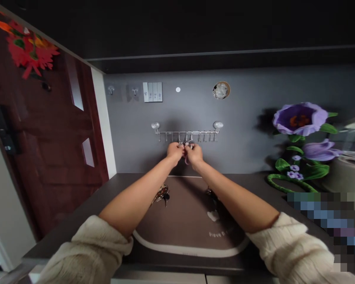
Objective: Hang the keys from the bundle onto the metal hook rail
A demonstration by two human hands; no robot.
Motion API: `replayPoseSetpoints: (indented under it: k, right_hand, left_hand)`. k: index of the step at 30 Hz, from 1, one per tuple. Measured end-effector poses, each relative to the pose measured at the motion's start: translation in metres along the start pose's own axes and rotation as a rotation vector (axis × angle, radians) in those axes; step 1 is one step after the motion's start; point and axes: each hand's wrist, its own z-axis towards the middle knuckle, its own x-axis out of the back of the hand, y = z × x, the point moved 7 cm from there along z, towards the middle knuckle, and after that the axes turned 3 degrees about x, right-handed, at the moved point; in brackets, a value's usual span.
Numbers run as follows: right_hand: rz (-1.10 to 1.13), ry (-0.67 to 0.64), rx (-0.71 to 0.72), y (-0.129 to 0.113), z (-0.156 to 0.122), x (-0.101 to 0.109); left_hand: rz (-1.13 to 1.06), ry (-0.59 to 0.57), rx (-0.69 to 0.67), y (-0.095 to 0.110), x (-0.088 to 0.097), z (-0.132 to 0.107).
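Just below a clear rail with a row of small hooks [187, 132], both my hands come together at the grey back wall. My left hand [174, 153] is closed, its fingertips pinching at a small silver key ring [187, 145]. From the other side my right hand [195, 154] is closed on the same ring, with a bit of pink hanging beneath it. The ring is close under the middle hooks; whether it touches one, I cannot tell. A bunch of keys [165, 195] lies on the brown mat [183, 221], left of centre. More keys [208, 191] are partly hidden by my right forearm.
A dark shelf [195, 31] overhangs the wall. Two clear adhesive hooks [135, 91] and a switch panel [153, 92] are on the wall's upper left. Purple crocheted flowers [300, 118] and a pale pot [346, 173] stand at right. A dark red door [47, 157] is at left.
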Motion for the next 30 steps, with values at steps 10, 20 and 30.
replayPoseSetpoints:
  k: [10, 20, 30]
  right_hand:
    - [0.468, -0.127, -0.046, -0.076, 0.014, 0.008]
    - [-0.258, -0.681, -0.407, -0.001, -0.084, 0.027]
    - [-0.681, -0.214, 0.016, -0.014, -0.007, 0.016]
  left_hand:
    - [-0.073, -0.028, -0.051, 0.077, 0.002, -0.006]
    - [0.552, -0.166, 0.141, -0.018, 0.035, -0.079]
    - [1.134, -0.416, -0.105, -0.034, 0.034, -0.112]
